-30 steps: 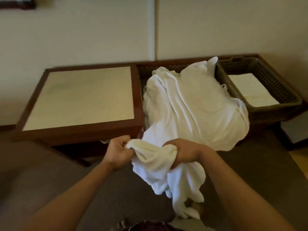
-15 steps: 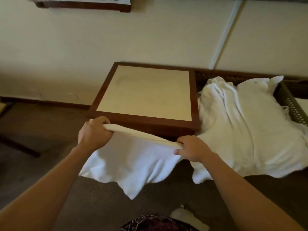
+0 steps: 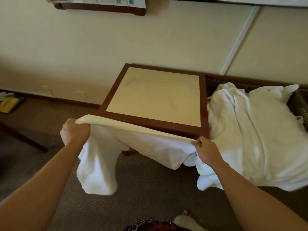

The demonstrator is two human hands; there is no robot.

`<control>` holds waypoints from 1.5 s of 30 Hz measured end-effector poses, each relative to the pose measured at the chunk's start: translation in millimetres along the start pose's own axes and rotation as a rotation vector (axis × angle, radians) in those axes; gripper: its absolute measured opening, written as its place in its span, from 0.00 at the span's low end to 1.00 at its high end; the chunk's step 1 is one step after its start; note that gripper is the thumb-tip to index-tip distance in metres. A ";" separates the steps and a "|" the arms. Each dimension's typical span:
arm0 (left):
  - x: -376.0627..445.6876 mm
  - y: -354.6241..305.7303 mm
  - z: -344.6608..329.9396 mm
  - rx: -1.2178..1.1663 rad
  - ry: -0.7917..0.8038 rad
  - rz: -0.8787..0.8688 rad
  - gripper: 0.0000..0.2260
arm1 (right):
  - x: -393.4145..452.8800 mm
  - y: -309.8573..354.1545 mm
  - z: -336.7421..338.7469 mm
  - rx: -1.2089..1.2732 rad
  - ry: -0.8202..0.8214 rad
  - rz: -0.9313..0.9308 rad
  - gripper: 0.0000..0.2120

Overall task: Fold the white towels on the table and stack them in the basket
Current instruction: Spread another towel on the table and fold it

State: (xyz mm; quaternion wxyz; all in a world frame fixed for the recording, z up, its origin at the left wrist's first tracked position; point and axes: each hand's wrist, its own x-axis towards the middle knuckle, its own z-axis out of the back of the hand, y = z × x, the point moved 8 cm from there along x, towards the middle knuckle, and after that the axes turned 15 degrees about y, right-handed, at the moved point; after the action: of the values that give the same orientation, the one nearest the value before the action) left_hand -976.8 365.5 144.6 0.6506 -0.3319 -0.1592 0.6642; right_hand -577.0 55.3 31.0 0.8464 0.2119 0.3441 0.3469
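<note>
White towel [image 3: 150, 147] stretched left-right btwn fists: left hand [image 3: 74, 131], right hand [image 3: 205, 151] both gripping top edge.

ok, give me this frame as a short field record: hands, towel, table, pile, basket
left hand: grips one end of the towel's top edge
right hand: pinches the other end
towel: stretched between both hands, at the table's near edge, rest hanging down toward the floor
table: light top, dark wood frame, nothing on the top
pile: unfolded white towels heaped right of the table
basket: dark, at right edge, mostly out of view
</note>
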 end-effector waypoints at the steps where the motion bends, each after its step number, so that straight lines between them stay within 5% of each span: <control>1: -0.4 0.9 -0.1 0.009 -0.007 -0.010 0.03 | -6.8 -1.5 3.9 0.068 -0.064 -0.006 0.13; 6: -4.7 -11.9 -36.9 0.171 0.252 -0.107 0.13 | -21.5 23.3 -1.7 0.375 -0.210 -0.020 0.15; 8: -24.7 -34.0 -71.3 0.218 0.526 -0.204 0.12 | -22.3 62.0 -17.3 0.337 -0.008 0.058 0.14; 11: -84.9 -80.5 -118.5 0.151 0.929 -0.448 0.12 | -38.2 130.9 -52.4 0.189 0.388 0.263 0.48; 13: -118.1 -110.5 -128.1 0.119 1.035 -0.627 0.14 | -47.5 159.1 -63.6 0.061 0.447 0.353 0.41; 16: -126.0 -121.8 -126.9 0.094 1.031 -0.722 0.14 | -48.4 172.0 -45.5 0.087 0.307 0.392 0.12; 22: -134.3 -38.4 -161.8 0.136 1.110 -0.500 0.07 | -70.7 173.6 14.5 0.531 0.069 0.390 0.28; 26: -134.0 32.5 -191.1 0.216 1.096 -0.332 0.08 | -75.4 161.7 39.6 1.126 -0.048 0.306 0.19; 29: -122.2 45.1 -182.7 0.070 0.954 -0.213 0.10 | -69.4 132.5 59.5 0.835 -0.191 0.165 0.15; 32: -125.8 1.5 -157.0 -0.129 0.894 -0.280 0.07 | -61.8 112.0 33.2 0.208 0.047 0.011 0.50; 34: -135.5 -39.2 -144.6 -0.163 0.945 -0.418 0.04 | -71.3 123.4 -15.9 0.119 0.298 0.113 0.59; 36: -146.2 -70.9 -139.4 -0.091 0.953 -0.549 0.12 | -82.0 141.1 -56.1 0.176 0.450 0.222 0.56; 41: -160.2 -85.2 -144.8 0.193 1.112 -0.644 0.47 | -92.6 184.0 -50.9 0.682 0.446 0.477 0.47; 42: -164.6 -84.2 -145.6 0.218 1.163 -0.681 0.44 | -97.7 192.7 -46.3 0.743 0.484 0.519 0.46; 45: -161.2 -81.8 -142.4 0.160 1.176 -0.714 0.10 | -103.2 202.4 -37.5 0.702 0.539 0.563 0.39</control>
State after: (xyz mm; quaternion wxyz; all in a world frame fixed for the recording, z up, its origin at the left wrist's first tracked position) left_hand -833.3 186.1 131.0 0.8302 -0.5151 0.1698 0.1288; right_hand -747.7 119.6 171.6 0.4797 0.4705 0.5748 0.4670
